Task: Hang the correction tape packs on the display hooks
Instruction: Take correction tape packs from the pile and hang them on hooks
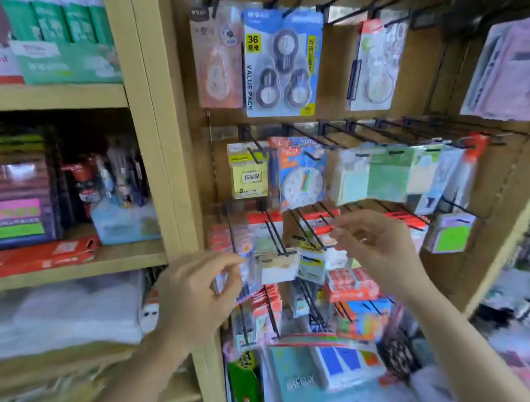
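Item: correction tape pack (245, 258), clear blister with pinkish card, blurred by motion. It hung at the left end of the third hook row, against a black display hook (233, 234), and the thumb and forefinger of my left hand (192, 297) were pinched together on its left edge; the rest of the pack stood out to the right of my fingers (230, 263).

Item: my right hand (377, 249), raised just right of centre, fingers loosely curled with thumb and forefinger nearly together at the tip of a neighbouring hook (309, 229). I could not tell whether anything was held between them; the red-topped cards (322, 225) behind were touching or very near.

Item: top row, three further correction tape packs: a pink one (217, 59), a blue value pack (282, 64) with three dispensers, a white one (373, 64). All were well apart from both hands.

Item: second row, yellow sticky-note pack (249, 173) and a clock card (301, 179).

Item: wooden shelf (73, 264) to the left, bearing a red box (38, 256).
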`<state>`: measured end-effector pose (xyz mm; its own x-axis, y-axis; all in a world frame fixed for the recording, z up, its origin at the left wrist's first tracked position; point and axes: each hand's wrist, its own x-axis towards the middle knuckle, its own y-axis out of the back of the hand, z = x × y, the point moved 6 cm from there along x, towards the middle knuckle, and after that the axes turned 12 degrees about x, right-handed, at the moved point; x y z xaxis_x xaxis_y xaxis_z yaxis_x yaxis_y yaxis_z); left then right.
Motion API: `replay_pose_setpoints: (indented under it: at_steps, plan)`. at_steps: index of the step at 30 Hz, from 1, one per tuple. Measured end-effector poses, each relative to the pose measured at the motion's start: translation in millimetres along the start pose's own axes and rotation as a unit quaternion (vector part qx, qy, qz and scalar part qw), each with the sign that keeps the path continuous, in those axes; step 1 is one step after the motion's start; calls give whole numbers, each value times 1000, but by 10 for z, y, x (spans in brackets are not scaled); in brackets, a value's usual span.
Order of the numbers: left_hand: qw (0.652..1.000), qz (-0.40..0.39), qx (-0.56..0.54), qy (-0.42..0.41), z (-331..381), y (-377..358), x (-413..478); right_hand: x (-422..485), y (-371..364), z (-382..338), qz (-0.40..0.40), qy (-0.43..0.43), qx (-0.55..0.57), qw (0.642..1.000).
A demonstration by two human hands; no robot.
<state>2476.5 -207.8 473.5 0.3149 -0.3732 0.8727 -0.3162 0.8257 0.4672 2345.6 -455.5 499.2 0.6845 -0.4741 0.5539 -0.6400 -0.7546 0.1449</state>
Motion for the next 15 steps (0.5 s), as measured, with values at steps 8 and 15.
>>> replay_pose_setpoints:
  at_steps: [8,15]
  plan:
    - [945,-286,-25,159,57,-843,-1769,-1163,-98,1325,-61,-122,-215,967]
    - [778,-541,6,319,38,-1296,-3854,-2453,-98,2426,-153,-364,-232,889]
